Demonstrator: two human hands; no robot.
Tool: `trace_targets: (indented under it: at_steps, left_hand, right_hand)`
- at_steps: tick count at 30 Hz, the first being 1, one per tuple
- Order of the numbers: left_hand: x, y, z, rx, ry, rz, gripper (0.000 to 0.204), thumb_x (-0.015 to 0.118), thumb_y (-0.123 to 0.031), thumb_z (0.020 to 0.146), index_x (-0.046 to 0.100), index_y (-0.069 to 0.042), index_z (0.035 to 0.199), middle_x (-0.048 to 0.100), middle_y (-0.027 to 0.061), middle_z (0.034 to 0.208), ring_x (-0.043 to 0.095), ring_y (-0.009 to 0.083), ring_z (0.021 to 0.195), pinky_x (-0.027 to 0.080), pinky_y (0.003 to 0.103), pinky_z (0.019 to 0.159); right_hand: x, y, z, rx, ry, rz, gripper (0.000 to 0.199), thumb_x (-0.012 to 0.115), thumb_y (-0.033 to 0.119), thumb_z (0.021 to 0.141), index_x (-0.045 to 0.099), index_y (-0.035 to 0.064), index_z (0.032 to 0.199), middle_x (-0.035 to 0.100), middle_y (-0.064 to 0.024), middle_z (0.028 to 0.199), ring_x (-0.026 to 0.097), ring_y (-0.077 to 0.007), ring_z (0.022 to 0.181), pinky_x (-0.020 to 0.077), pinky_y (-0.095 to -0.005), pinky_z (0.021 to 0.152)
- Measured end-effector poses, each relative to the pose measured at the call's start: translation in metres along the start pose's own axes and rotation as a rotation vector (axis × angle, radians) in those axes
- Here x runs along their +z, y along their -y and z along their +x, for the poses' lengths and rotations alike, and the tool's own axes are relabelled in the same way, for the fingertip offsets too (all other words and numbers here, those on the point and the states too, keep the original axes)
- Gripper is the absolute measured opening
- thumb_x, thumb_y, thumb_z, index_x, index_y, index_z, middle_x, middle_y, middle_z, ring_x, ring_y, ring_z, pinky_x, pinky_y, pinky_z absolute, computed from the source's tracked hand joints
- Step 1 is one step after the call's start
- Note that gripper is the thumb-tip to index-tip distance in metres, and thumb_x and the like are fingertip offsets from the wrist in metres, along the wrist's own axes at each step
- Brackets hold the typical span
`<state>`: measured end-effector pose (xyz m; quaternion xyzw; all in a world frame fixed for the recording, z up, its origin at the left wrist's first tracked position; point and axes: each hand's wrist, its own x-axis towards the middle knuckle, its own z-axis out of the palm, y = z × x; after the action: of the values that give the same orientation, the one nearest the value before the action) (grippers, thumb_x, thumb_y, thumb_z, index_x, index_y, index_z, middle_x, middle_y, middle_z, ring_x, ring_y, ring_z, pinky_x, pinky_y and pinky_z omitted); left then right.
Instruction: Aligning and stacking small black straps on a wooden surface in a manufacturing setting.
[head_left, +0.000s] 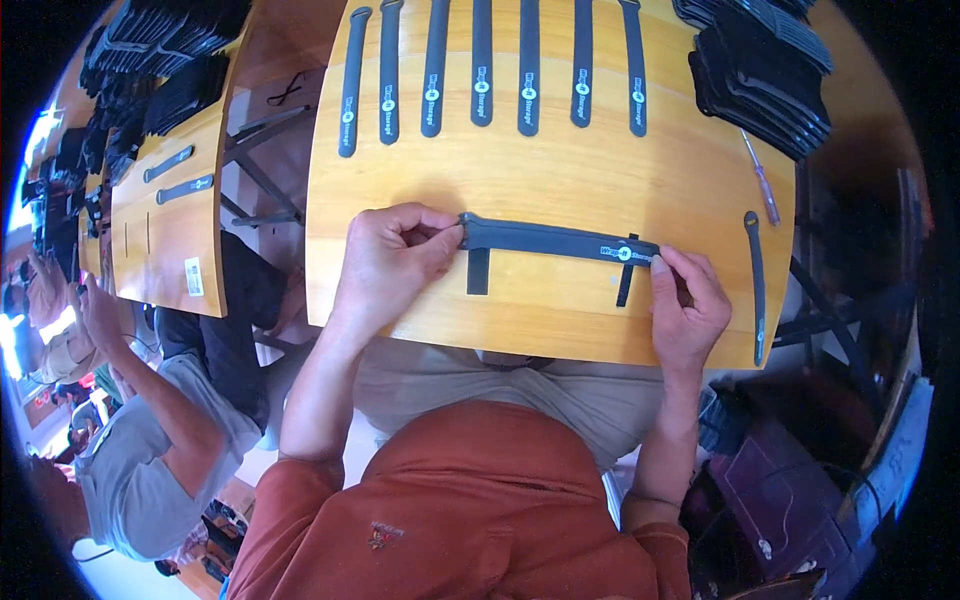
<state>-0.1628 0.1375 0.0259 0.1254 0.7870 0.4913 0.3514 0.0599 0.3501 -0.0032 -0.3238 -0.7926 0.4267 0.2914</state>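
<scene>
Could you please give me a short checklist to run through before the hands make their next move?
1. Left hand has the dark strap's left end: ok, pinched between thumb and fingers.
2. Right hand is at the strap's right end: ok, thumb and fingertip there.
3. Strap extended between the hands: ok, it runs nearly straight.
4. Strap flat against the table along its whole length: cannot tell from above.
5. Purple-handled screwdriver away from the hands: ok, it lies apart near the right edge.
6. Row of seven straps kept apart from the held one: ok, they lie beyond it.
</scene>
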Motion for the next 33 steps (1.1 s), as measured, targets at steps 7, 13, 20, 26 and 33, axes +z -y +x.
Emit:
trace_targets:
  at_steps: [7, 13, 20, 26, 33]
  left_hand:
    - [-0.0023, 0.0013, 0.0004, -0.019, 0.006, -0.019, 0.011, 0.074, -0.002, 0.092, 0.074, 0.006, 0.100, 0.072, 0.0047, 0.076, 0.063, 0.0054, 0.064, 0.051, 0.020, 0.058]
    - [-0.0016, 0.0033, 0.0016, 0.047, 0.023, 0.005, 0.009, 0.074, -0.003, 0.094, 0.074, 0.005, 0.098, 0.070, 0.0029, 0.076, 0.063, 0.0049, 0.063, 0.050, 0.019, 0.056]
    - [-0.0008, -0.0008, 0.0005, 0.008, 0.019, 0.011, 0.010, 0.074, -0.001, 0.092, 0.074, 0.007, 0.099, 0.071, 0.0034, 0.075, 0.062, 0.0052, 0.064, 0.050, 0.021, 0.059]
    - [0.0000, 0.0012, -0.0004, 0.001, -0.009, -0.002, 0.010, 0.074, 0.000, 0.092, 0.074, 0.006, 0.099, 0.070, 0.0034, 0.074, 0.062, 0.0054, 0.064, 0.050, 0.021, 0.059]
    - [-0.0030, 0.0024, -0.0007, 0.025, 0.007, -0.007, 0.009, 0.074, -0.001, 0.092, 0.074, 0.006, 0.098, 0.070, 0.0035, 0.074, 0.061, 0.0056, 0.063, 0.049, 0.021, 0.058]
  right_hand:
    - [0.0011, 0.0034, 0.0027, -0.026, 0.000, -0.040, 0.012, 0.074, -0.003, 0.089, 0.075, -0.0024, 0.101, 0.071, -0.0089, 0.089, 0.062, -0.0092, 0.070, 0.0466, -0.0219, 0.058]
    - [-0.0004, 0.0022, 0.0028, -0.065, 0.003, -0.069, 0.012, 0.074, -0.003, 0.088, 0.075, -0.0022, 0.100, 0.071, -0.0094, 0.089, 0.062, -0.0102, 0.069, 0.0471, -0.0226, 0.057]
    - [0.0004, -0.0008, 0.0024, -0.097, -0.003, -0.070, 0.011, 0.073, -0.004, 0.088, 0.074, -0.0018, 0.099, 0.070, -0.0100, 0.089, 0.062, -0.0109, 0.067, 0.0473, -0.0234, 0.056]
    - [0.0018, 0.0017, 0.0011, -0.075, -0.001, -0.074, 0.012, 0.073, -0.004, 0.087, 0.074, -0.0014, 0.099, 0.071, -0.0094, 0.089, 0.062, -0.0101, 0.066, 0.0470, -0.0233, 0.056]
    - [0.0039, 0.0030, 0.0014, -0.078, 0.005, -0.075, 0.012, 0.073, -0.004, 0.087, 0.074, -0.0011, 0.099, 0.071, -0.0098, 0.090, 0.062, -0.0104, 0.067, 0.0469, -0.0233, 0.056]
